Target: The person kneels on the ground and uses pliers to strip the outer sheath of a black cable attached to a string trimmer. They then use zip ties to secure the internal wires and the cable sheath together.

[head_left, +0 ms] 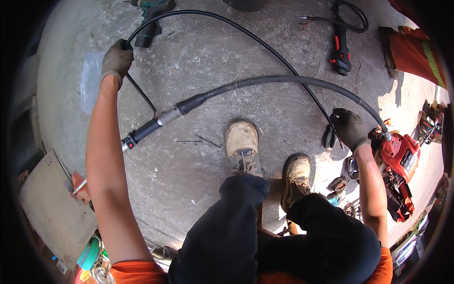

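My left hand (117, 59), in a dark work glove, is closed around a thin black cable (189, 12). From that hand, one stretch of the cable drops to a grey and black shaft handle (148, 128) with a red button. The longer stretch arcs right, crosses over a thick black flexible shaft (279, 79), and ends at my right hand (350, 127). That gloved hand is closed on the cable near its end. Black looped handles (329, 136), perhaps of pliers, show beside its fingers; I cannot tell whether they are held. The flexible shaft joins a red engine (401, 156).
A green and black cordless drill (150, 21) lies at the far left near a clear plastic bag (91, 81). Far right rests a black trigger grip (340, 52) with red parts and a coiled cable. Another person's orange trouser leg (416, 56) stands beyond. Thin cable ties (207, 141) lie near my shoe.
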A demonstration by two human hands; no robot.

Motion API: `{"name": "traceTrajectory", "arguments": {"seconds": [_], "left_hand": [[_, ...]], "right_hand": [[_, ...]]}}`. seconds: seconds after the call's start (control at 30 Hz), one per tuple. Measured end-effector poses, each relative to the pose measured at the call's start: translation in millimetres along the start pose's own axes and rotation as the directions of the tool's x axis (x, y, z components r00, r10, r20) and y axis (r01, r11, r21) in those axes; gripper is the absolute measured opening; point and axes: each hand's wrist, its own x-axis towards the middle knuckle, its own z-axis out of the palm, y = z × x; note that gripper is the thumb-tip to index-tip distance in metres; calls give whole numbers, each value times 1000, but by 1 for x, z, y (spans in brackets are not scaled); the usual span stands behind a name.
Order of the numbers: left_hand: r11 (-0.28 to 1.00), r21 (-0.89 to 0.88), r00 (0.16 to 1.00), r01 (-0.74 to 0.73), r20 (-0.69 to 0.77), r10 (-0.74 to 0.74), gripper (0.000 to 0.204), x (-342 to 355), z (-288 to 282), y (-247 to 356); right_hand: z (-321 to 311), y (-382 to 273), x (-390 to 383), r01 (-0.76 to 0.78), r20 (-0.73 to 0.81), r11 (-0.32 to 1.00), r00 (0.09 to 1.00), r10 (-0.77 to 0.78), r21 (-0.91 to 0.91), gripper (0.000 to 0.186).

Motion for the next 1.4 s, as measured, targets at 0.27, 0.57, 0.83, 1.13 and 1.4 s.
{"name": "traceTrajectory", "arguments": {"seconds": [0.27,0.57,0.83,1.13,1.4], "left_hand": [[535,-828,976,165,217,35,20,-31,-32,-85],[379,-909,985,172,167,-46,25,-59,-34,-151],[237,-964,991,116,127,34,31,-69,-18,-109],[852,-520,997,-63,5,77,53,-70,27,15],[66,-244,175,-967,-457,872,47,-249,-56,298]], "right_hand": [[-15,-96,119,394,-349,895,825,-445,-208,73],[-4,-79,182,191,-174,955,957,-233,-228,45],[-42,-60,138,375,-466,840,868,-169,392,30],[-168,-6,-21,63,32,891,996,-86,450,21],[-183,29,-175,-24,-5,996,1000,24,87,24]]}}
